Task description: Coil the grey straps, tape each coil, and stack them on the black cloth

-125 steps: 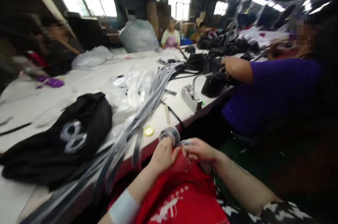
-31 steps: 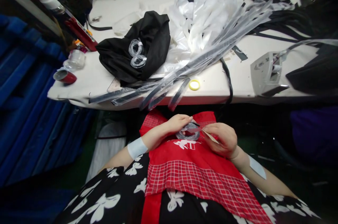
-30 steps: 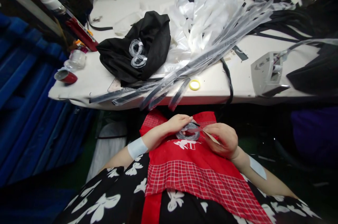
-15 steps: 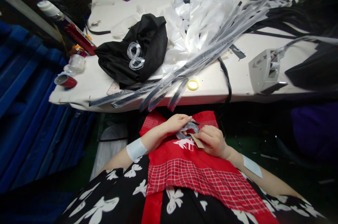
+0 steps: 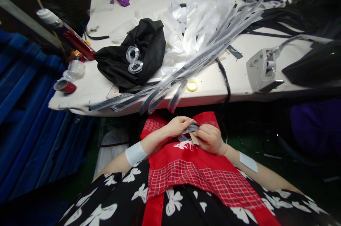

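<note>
Over my lap, my left hand (image 5: 179, 125) is closed around a coil of clear strip (image 5: 183, 137) with a dark line in it. My right hand (image 5: 210, 138) pinches a small tan paper tag (image 5: 194, 139) against the right side of that coil. The fingers hide much of the coil. On the table ahead, two similar clear coils (image 5: 134, 59) rest on a bunched black cloth (image 5: 153, 41). Long clear-wrapped dark strips (image 5: 183, 68) reach past the table's front edge, close to my hands.
A yellow ring (image 5: 191, 86) lies near the table's front edge. A grey dispenser (image 5: 262, 71) stands at the right. White plastic strips (image 5: 197, 23) heap behind. At the left are a red tube (image 5: 65, 86), a tall red bottle (image 5: 71, 37) and blue crates (image 5: 29, 112).
My right hand has moved slightly left, bringing the tan tag over the coil. My left hand stays on the coil. The view has shifted slightly.
</note>
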Demonstrator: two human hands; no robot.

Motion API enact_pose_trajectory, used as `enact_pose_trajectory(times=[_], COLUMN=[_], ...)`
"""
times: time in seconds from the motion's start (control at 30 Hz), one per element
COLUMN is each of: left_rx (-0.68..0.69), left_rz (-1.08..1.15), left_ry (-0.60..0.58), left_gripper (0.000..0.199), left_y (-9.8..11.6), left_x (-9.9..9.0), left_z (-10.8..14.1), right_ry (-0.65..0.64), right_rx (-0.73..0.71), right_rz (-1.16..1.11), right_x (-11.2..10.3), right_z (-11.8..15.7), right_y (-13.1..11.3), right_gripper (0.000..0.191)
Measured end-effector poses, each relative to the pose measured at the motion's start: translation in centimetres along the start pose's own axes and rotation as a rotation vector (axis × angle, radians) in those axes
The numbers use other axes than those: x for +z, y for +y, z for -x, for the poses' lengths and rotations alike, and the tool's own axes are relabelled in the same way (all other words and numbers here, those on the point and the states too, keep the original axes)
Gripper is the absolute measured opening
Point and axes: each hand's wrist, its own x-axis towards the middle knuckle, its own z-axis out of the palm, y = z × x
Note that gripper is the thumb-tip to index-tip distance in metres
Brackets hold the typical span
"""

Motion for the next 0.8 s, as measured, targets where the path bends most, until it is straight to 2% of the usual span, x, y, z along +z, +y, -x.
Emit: enact_pose_trajectory(times=[0.13, 0.27, 0.43, 0.5, 0.63, 0.7, 0.8], left_rx=[-0.017, 0.087, 0.265, 0.302, 0.315, 0.335, 0.361], left_rz=[-0.028, -0.101, -0.18, -0.223, -0.262, -0.238, -0.23], left_ry=[0.034, 0.043, -0.016, -0.023, 0.045, 0.048, 0.055], left_gripper=[0.041, 0.037, 0.036, 0.03, 0.029, 0.027, 0.027], left_y=[0.4, 0.9, 1.6, 1.7, 1.6, 1.5, 1.6], left_x=[0.6, 1.0, 1.1, 1.2, 1.6, 1.7, 1.7], left_z=[0.1, 0.5, 1.0, 1.1, 1.2, 1.3, 1.6], right_ry=[0.01, 0.09, 0.123, 0.1, -0.004, -0.085, -0.155], right_rx=[0.123, 0.257, 0.665, 0.799, 0.909, 0.995, 1.055], right_rz=[-0.11, -0.239, -0.47, -0.589, -0.685, -0.802, -0.995], right_x=[-0.1, -0.9, -0.6, -0.2, 0.6, 1.1, 1.8], right_z=[0.0, -0.7, -1.3, -1.2, -0.7, -0.6, -0.5], right_y=[0.2, -0.1, 0.4, 1.1, 3.0, 3.7, 3.9], right_gripper=[0.014, 0.01, 0.02, 0.025, 0.043, 0.053, 0.05])
